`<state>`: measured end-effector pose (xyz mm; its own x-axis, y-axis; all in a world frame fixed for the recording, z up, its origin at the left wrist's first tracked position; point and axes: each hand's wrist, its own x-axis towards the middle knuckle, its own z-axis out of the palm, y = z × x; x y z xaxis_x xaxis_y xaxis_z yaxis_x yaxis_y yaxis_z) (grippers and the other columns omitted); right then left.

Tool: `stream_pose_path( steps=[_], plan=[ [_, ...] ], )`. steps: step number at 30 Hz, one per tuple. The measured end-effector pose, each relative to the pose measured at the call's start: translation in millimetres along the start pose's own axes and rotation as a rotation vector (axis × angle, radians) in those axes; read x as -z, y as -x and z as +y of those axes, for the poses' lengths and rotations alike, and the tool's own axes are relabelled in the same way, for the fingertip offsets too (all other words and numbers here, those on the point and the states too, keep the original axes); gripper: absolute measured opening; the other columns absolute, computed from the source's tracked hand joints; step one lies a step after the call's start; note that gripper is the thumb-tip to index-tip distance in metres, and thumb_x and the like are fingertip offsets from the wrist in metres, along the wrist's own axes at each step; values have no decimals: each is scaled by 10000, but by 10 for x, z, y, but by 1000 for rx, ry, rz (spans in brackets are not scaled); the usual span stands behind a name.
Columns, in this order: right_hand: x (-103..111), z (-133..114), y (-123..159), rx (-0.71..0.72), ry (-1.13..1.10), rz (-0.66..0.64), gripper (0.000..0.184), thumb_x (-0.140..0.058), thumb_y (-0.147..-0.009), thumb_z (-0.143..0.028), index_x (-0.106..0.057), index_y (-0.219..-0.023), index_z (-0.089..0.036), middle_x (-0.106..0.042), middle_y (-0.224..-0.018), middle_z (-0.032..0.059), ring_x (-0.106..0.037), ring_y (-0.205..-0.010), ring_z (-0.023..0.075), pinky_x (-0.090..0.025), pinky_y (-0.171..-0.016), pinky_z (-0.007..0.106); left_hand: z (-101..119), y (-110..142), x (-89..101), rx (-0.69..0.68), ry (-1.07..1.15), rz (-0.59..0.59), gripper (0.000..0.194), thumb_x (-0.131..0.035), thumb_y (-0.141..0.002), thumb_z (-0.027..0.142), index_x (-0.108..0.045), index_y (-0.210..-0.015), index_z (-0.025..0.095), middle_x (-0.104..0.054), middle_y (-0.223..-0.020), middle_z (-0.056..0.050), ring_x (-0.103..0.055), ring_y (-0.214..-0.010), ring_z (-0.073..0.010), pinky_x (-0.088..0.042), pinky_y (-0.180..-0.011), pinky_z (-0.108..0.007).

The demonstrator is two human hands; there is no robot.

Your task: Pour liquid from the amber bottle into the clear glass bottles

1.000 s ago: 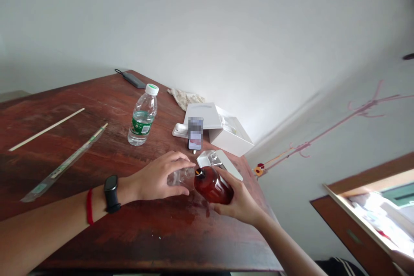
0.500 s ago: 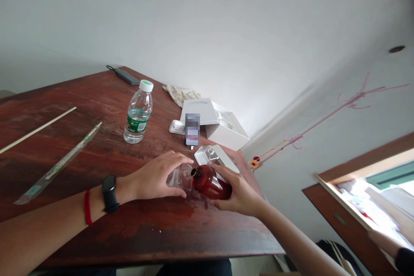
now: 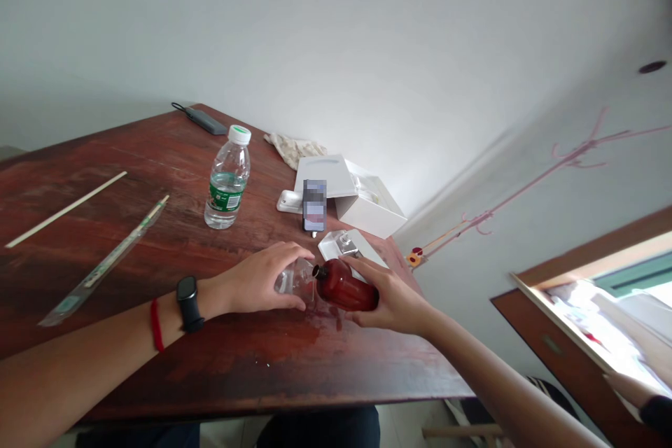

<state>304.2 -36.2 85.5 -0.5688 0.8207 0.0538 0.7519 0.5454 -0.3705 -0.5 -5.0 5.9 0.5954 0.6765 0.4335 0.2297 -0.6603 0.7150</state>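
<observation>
My left hand [image 3: 267, 276] is curled round a small clear container [image 3: 290, 280], its fingers and thumb on either side. In my right hand [image 3: 391, 297] lies a reddish-brown bottle [image 3: 344, 285], tilted nearly on its side with its uncapped dark mouth pointing left. That mouth is at the rim of the clear container. Whether liquid runs between them, I cannot make out. Wet patches show on the wooden table [image 3: 336, 364] below my hands. Just behind the brown bottle sit a clear faceted piece with a metal-looking top [image 3: 344, 243] and a flat white piece [image 3: 370, 248].
A water bottle [image 3: 227, 182] with a green label stands left of centre. Farther left lie a bare stick [image 3: 66, 210] and chopsticks in a plastic sleeve [image 3: 108, 259]. Behind my hands are a phone [image 3: 314, 206], a white box [image 3: 370, 206] and a cloth [image 3: 294, 149].
The brown bottle looks tipped a little differently, its base slightly lower relative to its mouth. Both hands keep their holds. The whole view has shifted slightly.
</observation>
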Motion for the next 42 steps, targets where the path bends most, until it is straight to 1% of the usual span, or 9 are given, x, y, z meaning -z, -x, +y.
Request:
stream_pose_path(
  steps=[6,10,14,18,24,29,33,37,42],
  plan=[
    [46,-56,-26,-25,24,-15,916,-860,-673,-203,-581,-1533,-350,-738,-1395,79,-740,-1185,353,-608,-981,483,-7,-7,21,10,-16,-30,718,-937,-803,443,-583,-1402,269,-662,-1451,-113,-640,-1332,-353,-478,-1152,-490],
    [64,-81,-37,-25,55,-23,900,-851,-681,-214,-587,-1532,-342,-729,-1409,82,-737,-1185,355,-618,-955,456,25,-9,44,62,-35,-59,747,-919,-814,445,-545,-1436,264,-653,-1481,-119,-650,-1328,-355,-486,-1135,-478],
    [79,-84,-51,-23,70,-40,891,-838,-692,-218,-574,-1534,-341,-720,-1414,84,-733,-1202,357,-610,-975,467,51,-14,57,79,-45,-72,763,-913,-813,474,-536,-1439,254,-651,-1489,-128,-655,-1325,-362,-489,-1128,-481],
    [85,-75,-57,-30,84,-52,871,-838,-711,-240,-566,-1531,-350,-728,-1399,79,-743,-1177,354,-611,-961,474,41,-16,60,70,-39,-73,764,-908,-819,481,-538,-1443,244,-646,-1497,-133,-652,-1331,-364,-501,-1112,-474],
    [81,-64,-58,-12,62,-62,867,-825,-725,-226,-545,-1537,-343,-716,-1417,83,-720,-1231,357,-584,-1023,498,-6,-15,43,41,-42,-77,755,-913,-818,495,-547,-1428,243,-651,-1486,-134,-641,-1347,-361,-489,-1129,-467],
    [102,-88,-70,-50,57,-112,885,-826,-717,-246,-530,-1548,-307,-681,-1458,110,-684,-1287,374,-559,-1069,514,-22,-19,37,43,-46,-74,765,-919,-807,501,-554,-1425,236,-660,-1471,-135,-650,-1332,-359,-474,-1155,-471],
    [125,-132,-84,-78,75,-143,858,-822,-724,-259,-544,-1533,-313,-656,-1488,116,-670,-1306,388,-561,-1061,515,-7,-13,47,59,-60,-82,760,-915,-808,512,-562,-1419,231,-653,-1477,-138,-646,-1336,-367,-474,-1156,-476],
    [134,-168,-88,-82,117,-128,845,-826,-713,-261,-566,-1515,-311,-670,-1475,106,-660,-1318,395,-561,-1061,505,6,-13,49,52,-65,-74,754,-917,-806,505,-570,-1416,230,-662,-1460,-132,-656,-1323,-365,-485,-1143,-465],
    [126,-168,-76,-79,153,-106,852,-838,-715,-294,-567,-1523,-281,-689,-1457,121,-666,-1304,396,-556,-1064,502,17,-19,59,53,-71,-82,767,-918,-805,517,-568,-1421,223,-658,-1466,-140,-655,-1317,-360,-490,-1138,-473]
  ],
)
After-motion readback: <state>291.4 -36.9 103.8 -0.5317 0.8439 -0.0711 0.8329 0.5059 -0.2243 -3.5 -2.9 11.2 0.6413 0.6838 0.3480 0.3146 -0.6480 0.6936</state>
